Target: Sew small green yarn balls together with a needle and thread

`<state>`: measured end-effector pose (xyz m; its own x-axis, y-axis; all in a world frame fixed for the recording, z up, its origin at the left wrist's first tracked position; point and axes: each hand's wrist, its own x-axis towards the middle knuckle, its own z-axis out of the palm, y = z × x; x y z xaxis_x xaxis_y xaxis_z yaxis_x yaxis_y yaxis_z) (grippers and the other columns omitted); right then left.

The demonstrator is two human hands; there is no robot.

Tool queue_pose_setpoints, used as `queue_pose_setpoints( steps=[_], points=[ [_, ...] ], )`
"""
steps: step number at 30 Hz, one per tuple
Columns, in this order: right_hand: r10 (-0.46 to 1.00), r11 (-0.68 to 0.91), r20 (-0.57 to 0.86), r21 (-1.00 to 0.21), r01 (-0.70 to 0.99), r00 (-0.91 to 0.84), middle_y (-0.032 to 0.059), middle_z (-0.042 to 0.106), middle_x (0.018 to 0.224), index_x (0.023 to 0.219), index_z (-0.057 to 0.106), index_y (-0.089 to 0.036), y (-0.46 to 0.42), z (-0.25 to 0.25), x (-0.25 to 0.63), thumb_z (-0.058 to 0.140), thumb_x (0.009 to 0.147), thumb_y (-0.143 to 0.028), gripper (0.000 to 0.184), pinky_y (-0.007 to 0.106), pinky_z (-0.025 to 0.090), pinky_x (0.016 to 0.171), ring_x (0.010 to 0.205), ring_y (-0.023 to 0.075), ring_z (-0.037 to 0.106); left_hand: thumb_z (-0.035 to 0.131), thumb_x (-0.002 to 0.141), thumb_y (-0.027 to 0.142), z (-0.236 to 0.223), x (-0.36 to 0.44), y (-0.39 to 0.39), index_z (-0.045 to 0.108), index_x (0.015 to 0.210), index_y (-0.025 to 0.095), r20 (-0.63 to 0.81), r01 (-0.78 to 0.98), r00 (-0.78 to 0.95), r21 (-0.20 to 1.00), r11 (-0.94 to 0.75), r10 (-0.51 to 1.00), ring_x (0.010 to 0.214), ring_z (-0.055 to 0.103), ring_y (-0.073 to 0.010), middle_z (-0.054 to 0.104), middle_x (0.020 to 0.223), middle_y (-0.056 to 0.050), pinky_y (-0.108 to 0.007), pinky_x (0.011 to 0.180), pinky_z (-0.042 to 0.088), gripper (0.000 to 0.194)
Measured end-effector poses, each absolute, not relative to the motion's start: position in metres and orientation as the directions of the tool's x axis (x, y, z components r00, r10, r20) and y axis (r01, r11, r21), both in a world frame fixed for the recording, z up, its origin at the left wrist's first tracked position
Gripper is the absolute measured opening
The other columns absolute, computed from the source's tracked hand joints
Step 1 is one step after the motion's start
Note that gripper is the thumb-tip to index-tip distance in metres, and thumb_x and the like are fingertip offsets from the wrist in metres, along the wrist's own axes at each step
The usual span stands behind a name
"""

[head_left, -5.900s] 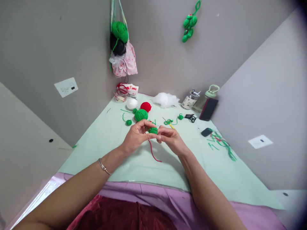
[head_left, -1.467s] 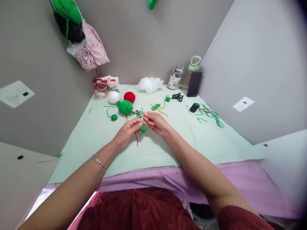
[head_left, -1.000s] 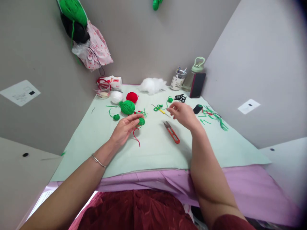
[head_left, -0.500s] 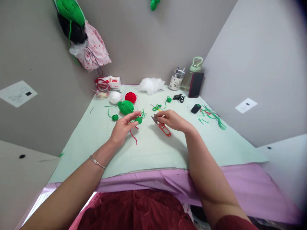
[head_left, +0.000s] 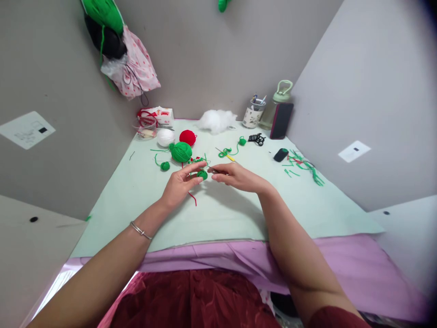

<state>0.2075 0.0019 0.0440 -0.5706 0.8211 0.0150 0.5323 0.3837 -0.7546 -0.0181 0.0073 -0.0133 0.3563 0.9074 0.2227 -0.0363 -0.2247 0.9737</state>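
My left hand [head_left: 178,186] pinches a small green crocheted ball [head_left: 202,175] between thumb and fingers. Held in my right hand [head_left: 243,177] are thread snips [head_left: 213,170]; their blades point left, close to the crocheted ball, and the orange handle is hidden by the palm. A red yarn end [head_left: 193,198] lies below my left hand. Just beyond it sit a green yarn ball [head_left: 180,152], a red yarn ball [head_left: 187,137], a white yarn ball [head_left: 165,137] and another small green ball [head_left: 165,166]. A yellow-handled crochet hook [head_left: 230,157] rests beyond my right hand.
White stuffing [head_left: 217,120] lies at the back, near a pen cup [head_left: 253,115], a green bottle [head_left: 280,96] and a phone [head_left: 282,121]. Black scissors [head_left: 257,139], a black oval object [head_left: 281,155] and yarn scraps [head_left: 307,168] are on the right.
My right hand has moved left and turned, bringing the snips' blades up to the green crocheted ball. The orange handle has gone out of sight in the palm.
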Motion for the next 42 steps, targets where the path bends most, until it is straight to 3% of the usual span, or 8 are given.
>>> queue_pose_setpoints(
  steps=[6, 14, 21, 28, 33, 37, 42],
  points=[
    [0.830, 0.387, 0.005, -0.726, 0.569, -0.558, -0.0012, 0.054, 0.071, 0.123, 0.068, -0.014, 0.003, 0.038, 0.205, 0.051, 0.098, -0.045, 0.044, 0.025, 0.036, 0.065, 0.064, 0.0114, 0.043, 0.074, 0.082, 0.029, -0.014, -0.017, 0.006, 0.072, 0.126, 0.023, 0.232, -0.047, 0.362, 0.972, -0.231, 0.903, 0.127, 0.060, -0.0287, 0.066, 0.138, -0.009, -0.043, 0.108, 0.048, 0.045],
    [0.851, 0.393, 0.012, -0.678, 0.621, -0.525, -0.0027, 0.050, 0.065, 0.108, 0.074, -0.014, 0.005, 0.036, 0.202, 0.050, 0.098, -0.046, 0.041, 0.024, 0.031, 0.061, 0.060, 0.0099, 0.040, 0.073, 0.083, 0.027, -0.016, -0.016, 0.006, 0.072, 0.126, 0.024, 0.240, -0.043, 0.369, 0.970, -0.241, 0.898, 0.128, 0.058, -0.0275, 0.066, 0.138, -0.009, -0.043, 0.109, 0.047, 0.043],
    [0.867, 0.373, 0.004, -0.669, 0.643, -0.498, -0.0033, 0.050, 0.064, 0.092, 0.075, -0.015, 0.005, 0.036, 0.201, 0.052, 0.096, -0.040, 0.034, 0.024, 0.030, 0.061, 0.059, 0.0084, 0.037, 0.073, 0.082, 0.028, -0.018, -0.016, 0.007, 0.071, 0.127, 0.023, 0.229, -0.018, 0.383, 0.971, -0.240, 0.895, 0.116, 0.063, -0.0249, 0.066, 0.135, -0.010, -0.040, 0.101, 0.051, 0.045],
    [0.909, 0.322, 0.115, -0.804, 0.500, -0.400, -0.0023, 0.053, 0.065, 0.101, 0.071, -0.013, 0.005, 0.042, 0.205, 0.057, 0.092, -0.051, 0.041, 0.025, 0.033, 0.060, 0.063, 0.0113, 0.045, 0.077, 0.080, 0.029, -0.014, -0.016, 0.007, 0.068, 0.131, 0.024, 0.212, -0.094, 0.342, 0.977, -0.191, 0.915, 0.122, 0.060, -0.0277, 0.061, 0.143, -0.010, -0.041, 0.099, 0.052, 0.052],
    [0.932, 0.232, 0.110, -0.913, 0.336, -0.346, 0.0043, 0.069, 0.084, 0.097, 0.070, -0.013, 0.009, 0.031, 0.193, 0.076, 0.076, -0.047, 0.041, 0.027, 0.041, 0.067, 0.074, 0.0143, 0.056, 0.080, 0.077, 0.027, -0.015, -0.013, 0.006, 0.066, 0.131, 0.023, 0.230, -0.174, 0.306, 0.968, -0.183, 0.924, 0.125, 0.059, -0.0276, 0.058, 0.146, -0.011, -0.042, 0.105, 0.049, 0.056],
    [0.951, 0.158, 0.071, -0.949, 0.273, -0.302, 0.0028, 0.066, 0.076, 0.086, 0.066, -0.013, 0.011, 0.022, 0.182, 0.080, 0.069, -0.042, 0.036, 0.026, 0.040, 0.063, 0.071, 0.0141, 0.054, 0.081, 0.074, 0.028, -0.016, -0.012, 0.005, 0.067, 0.130, 0.022, 0.202, -0.157, 0.277, 0.974, -0.163, 0.939, 0.121, 0.061, -0.0270, 0.059, 0.144, -0.012, -0.041, 0.101, 0.052, 0.058],
    [0.955, 0.139, 0.058, -0.954, 0.267, -0.292, 0.0009, 0.062, 0.073, 0.085, 0.064, -0.013, 0.009, 0.022, 0.178, 0.077, 0.072, -0.040, 0.033, 0.024, 0.037, 0.058, 0.066, 0.0113, 0.049, 0.080, 0.074, 0.031, -0.015, -0.013, 0.004, 0.067, 0.129, 0.022, 0.186, -0.107, 0.240, 0.981, -0.165, 0.953, 0.117, 0.062, -0.0263, 0.059, 0.143, -0.011, -0.040, 0.096, 0.054, 0.058]
  ],
)
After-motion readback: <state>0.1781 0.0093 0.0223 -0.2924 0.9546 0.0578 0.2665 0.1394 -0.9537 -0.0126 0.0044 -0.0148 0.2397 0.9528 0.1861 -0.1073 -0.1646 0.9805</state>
